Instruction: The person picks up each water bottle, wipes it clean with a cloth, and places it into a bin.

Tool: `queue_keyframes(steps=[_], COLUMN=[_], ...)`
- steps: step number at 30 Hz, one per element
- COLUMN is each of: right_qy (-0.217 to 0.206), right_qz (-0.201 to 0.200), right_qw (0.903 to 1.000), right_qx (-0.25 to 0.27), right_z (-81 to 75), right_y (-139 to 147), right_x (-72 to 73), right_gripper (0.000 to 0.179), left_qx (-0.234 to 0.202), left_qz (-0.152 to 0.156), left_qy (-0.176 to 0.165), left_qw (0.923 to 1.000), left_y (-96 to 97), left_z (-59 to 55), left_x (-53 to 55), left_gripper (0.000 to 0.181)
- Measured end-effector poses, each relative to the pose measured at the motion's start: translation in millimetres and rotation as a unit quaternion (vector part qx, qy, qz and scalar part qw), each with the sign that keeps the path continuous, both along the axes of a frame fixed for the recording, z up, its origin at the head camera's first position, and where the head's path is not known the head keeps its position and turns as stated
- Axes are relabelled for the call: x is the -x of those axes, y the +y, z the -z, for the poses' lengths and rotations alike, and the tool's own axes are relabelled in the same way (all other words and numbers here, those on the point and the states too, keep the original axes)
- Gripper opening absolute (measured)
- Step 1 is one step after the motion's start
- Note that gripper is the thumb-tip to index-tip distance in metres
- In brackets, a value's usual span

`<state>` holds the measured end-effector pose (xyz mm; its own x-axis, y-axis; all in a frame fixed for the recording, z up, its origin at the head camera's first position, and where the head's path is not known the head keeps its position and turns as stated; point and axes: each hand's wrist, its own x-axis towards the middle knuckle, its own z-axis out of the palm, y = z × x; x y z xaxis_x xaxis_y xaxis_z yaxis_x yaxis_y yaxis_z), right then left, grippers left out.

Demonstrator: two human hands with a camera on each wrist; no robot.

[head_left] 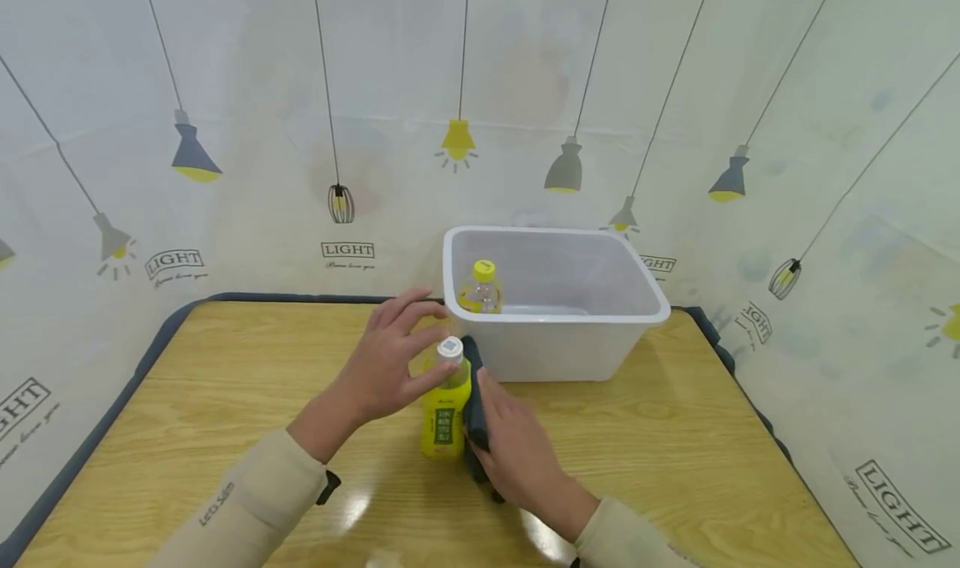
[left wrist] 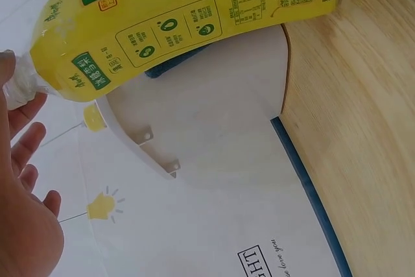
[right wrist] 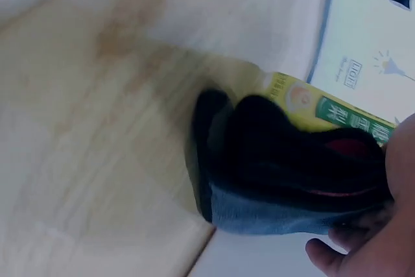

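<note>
A bottle with a yellow label (head_left: 446, 422) and white cap stands upright on the table. My left hand (head_left: 393, 355) pinches it near the cap, thumb in front and index finger behind; the other fingers are spread. In the left wrist view the yellow bottle (left wrist: 181, 24) crosses the top, with finger and thumb at its neck. Just right of the bottle, my right hand (head_left: 525, 451) grips a dark blue and black fabric thing (head_left: 476, 401). The right wrist view shows this soft fabric thing (right wrist: 292, 180) with a bit of red inside, overlapping the bottle's label.
Behind my hands a white plastic bin (head_left: 555, 347) stands at the back of the wooden table (head_left: 247, 384). Inside its left end is a clear bottle with a yellow cap (head_left: 484, 271). A wall covering (head_left: 405, 67) printed with lamps surrounds the table's back and sides.
</note>
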<state>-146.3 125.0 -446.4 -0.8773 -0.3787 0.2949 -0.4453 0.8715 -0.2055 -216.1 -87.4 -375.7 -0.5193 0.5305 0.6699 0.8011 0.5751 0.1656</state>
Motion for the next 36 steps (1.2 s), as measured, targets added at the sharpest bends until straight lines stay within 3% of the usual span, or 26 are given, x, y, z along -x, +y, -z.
queue_keyframes(steps=[6, 13, 20, 24, 29, 33, 36], right_qy=[-0.038, -0.110, -0.090, -0.080, -0.109, -0.109, -0.083], right_qz=[0.016, 0.032, 0.018, 0.008, 0.011, 0.016, 0.000], right_qw=[0.9975, 0.9827, 0.9733, 0.9728, 0.9848, 0.9938, 0.9903], right_qx=[-0.058, -0.145, -0.211, -0.217, -0.135, 0.007, 0.112], right_z=[13.0, 28.0, 41.2, 45.6, 46.0, 38.4, 27.3], right_y=[-4.6, -5.6, 1.0, 4.7, 8.4, 9.9, 9.5], right_x=[-0.4, -2.6, -2.6, -1.0, 0.8, 2.6, 2.9], right_gripper=[0.086, 0.085, 0.075, 0.074, 0.068, 0.060, 0.054], left_qx=[0.008, 0.007, 0.011, 0.015, 0.017, 0.014, 0.011], left_qz=[-0.010, -0.016, -0.021, -0.025, -0.026, -0.021, -0.018], left_qy=[0.006, 0.016, 0.031, 0.038, 0.045, 0.055, 0.059], left_qw=[0.9999, 0.9997, 0.9992, 0.9988, 0.9985, 0.9982, 0.9980], left_y=[-2.0, -1.9, -1.4, -1.4, -1.5, -2.1, -2.1], left_z=[-0.1, 3.1, 3.7, 3.6, 4.0, 5.2, 5.7], left_x=[0.2, 0.9, 1.1, 1.2, 2.1, 3.2, 3.7], left_gripper=[0.032, 0.036, 0.040, 0.042, 0.045, 0.046, 0.045])
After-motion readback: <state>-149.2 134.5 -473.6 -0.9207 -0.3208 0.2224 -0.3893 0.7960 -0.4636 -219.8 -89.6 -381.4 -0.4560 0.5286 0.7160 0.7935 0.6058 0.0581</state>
